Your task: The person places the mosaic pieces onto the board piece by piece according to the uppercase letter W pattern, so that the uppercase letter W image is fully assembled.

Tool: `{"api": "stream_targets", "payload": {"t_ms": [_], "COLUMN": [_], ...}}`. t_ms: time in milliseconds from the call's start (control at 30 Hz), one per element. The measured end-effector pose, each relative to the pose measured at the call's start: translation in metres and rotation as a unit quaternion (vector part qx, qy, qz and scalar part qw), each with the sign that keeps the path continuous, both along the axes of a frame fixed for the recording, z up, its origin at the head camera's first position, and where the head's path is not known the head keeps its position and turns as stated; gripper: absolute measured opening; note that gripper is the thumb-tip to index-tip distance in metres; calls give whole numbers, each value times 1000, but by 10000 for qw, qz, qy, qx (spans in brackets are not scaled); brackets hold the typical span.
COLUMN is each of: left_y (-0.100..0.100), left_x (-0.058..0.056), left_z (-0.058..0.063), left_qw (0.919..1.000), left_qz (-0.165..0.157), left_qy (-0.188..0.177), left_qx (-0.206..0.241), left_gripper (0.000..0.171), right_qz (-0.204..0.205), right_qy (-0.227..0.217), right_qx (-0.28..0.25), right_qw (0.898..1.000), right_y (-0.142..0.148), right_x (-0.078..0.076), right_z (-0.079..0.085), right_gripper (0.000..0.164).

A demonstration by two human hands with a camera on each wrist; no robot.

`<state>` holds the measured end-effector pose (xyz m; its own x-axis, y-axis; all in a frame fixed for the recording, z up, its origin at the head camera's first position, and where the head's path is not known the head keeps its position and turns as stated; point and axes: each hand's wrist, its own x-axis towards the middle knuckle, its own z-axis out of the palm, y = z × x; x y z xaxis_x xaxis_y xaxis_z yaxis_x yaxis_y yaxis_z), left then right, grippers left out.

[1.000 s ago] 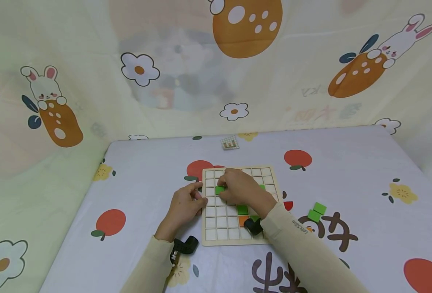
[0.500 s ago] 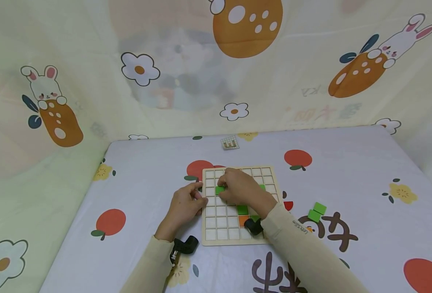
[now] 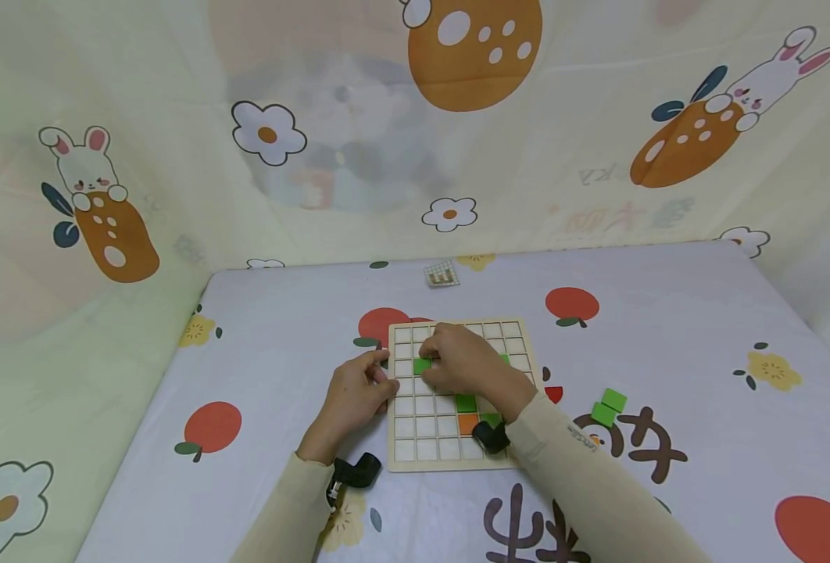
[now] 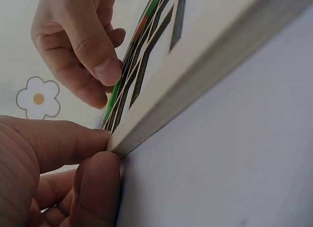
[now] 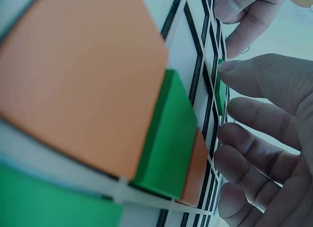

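Observation:
A wooden grid board (image 3: 415,461) lies flat on the table, with green and orange square tiles set in some of its cells. My left hand (image 3: 352,399) holds the board's left edge between thumb and fingers, as the left wrist view shows close up. Reaching over the grid, my right hand (image 3: 467,363) has its thumb and index finger at a green tile (image 3: 422,366) in the upper left part. In the right wrist view those fingertips meet the same green tile (image 5: 221,90) from two sides. An orange tile (image 3: 467,424) shows beside the right wrist's camera; the forearm hides part of the board.
Two loose green tiles (image 3: 608,407) lie on the cloth to the right of the board. Behind it, near the table's far edge, is a small card with a grid pattern (image 3: 441,274). A patterned curtain (image 3: 359,219) rises behind the table.
My right wrist and sleeve have shifted very slightly to the right. The fingers stay at the green tile, and the left hand and board have not moved.

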<state>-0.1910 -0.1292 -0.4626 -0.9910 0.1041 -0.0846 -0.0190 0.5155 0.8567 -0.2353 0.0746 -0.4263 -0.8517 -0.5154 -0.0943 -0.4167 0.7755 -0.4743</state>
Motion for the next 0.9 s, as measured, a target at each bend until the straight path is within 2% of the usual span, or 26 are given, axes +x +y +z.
{"api": "stream_targets", "payload": {"t_ms": [133,267,600,700,900], "left_y": [1,2,3,2,0], "left_x": [0,0,1,2,1], "left_z": [-1,-1,-2,-1,0], "left_qw": [10000,10000,10000,9999,9999], "left_qz": [-25,-27,31,59,76], "left_qy": [3,-6,-35,-21,-56], "left_qx": [14,18,75,80,84], "left_gripper": [50,50,51,51,51], "right_qz": [-77,-137,-497,-731,-1203], "right_qy": [1,61,38,22,275], "right_qx": [-3,-17,-393,-600,-907], "right_qw": [10000,9999,9980,9955,9882], "right_y": [4,9,35,51,94], "right_x": [3,6,21,28,46], "right_z": [1,2,7,8,9], "right_gripper": [28,41,49,50,51]}}
